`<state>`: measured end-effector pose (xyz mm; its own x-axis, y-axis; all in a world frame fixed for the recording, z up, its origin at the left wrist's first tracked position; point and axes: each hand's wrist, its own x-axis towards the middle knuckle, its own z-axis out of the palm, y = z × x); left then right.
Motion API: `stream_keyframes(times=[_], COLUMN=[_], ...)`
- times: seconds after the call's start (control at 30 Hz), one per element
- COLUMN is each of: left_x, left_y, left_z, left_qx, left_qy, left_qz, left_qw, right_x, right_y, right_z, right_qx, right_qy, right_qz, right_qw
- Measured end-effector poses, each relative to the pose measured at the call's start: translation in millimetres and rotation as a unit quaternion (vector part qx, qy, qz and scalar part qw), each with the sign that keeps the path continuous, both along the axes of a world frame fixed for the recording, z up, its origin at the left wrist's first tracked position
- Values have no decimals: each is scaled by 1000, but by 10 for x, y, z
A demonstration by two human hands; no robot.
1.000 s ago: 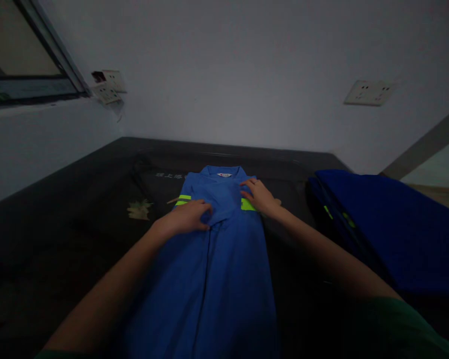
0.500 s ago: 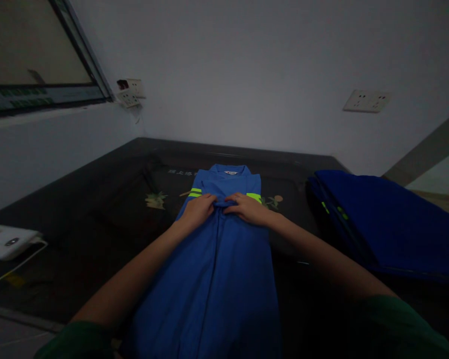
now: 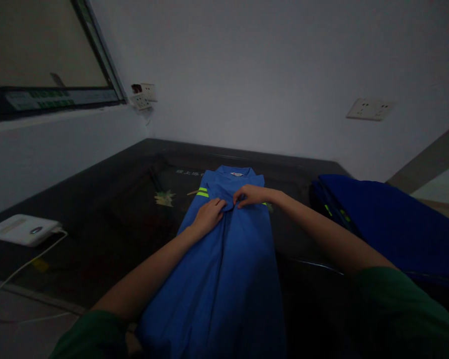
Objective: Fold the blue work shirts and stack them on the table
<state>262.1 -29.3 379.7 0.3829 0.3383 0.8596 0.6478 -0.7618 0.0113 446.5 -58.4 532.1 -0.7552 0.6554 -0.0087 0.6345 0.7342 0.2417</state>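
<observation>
A blue work jacket (image 3: 247,259) with yellow-green stripes lies lengthwise before me, its collar and white label at the far end. A seam or fold runs down its middle, and its near end passes out of the frame. My left hand (image 3: 208,218) rests on the left half of the cloth, fingers curled and closed on a raised edge below the collar. Just to the right, my right hand (image 3: 248,195) pinches the cloth between thumb and fingers. Its wrist covers most of the right stripes. Bunched fabric lies between the two hands.
The jacket lies on a dark glossy tabletop (image 3: 127,209) with printed leaves and characters. A stack of folded dark blue cloth (image 3: 404,224) is at the right. At the left sits a white device (image 3: 24,229) with a cable. Wall sockets (image 3: 370,109) are behind.
My right hand has lifted and turned, now pinching the cloth with its wrist higher. My left hand stays on the fabric, slightly lower. The camera view has shifted a little.
</observation>
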Motion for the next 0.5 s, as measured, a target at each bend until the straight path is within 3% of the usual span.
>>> stream_keyframes(times=[0.2,0.33,0.5], left_x=[-62,-73,-73], left_y=[-36,-78,-93], left_z=[0,-10,-22], left_qx=[48,74,89], left_qy=[24,87,126], left_qz=[3,-1,3], left_qw=[999,993,988], right_x=[142,218,216], right_y=[198,303,322], right_z=[-197,-431,-566], right_qx=[-77,-47,7], right_qy=[149,257,294], right_qz=[32,40,42], right_qw=[985,964,955])
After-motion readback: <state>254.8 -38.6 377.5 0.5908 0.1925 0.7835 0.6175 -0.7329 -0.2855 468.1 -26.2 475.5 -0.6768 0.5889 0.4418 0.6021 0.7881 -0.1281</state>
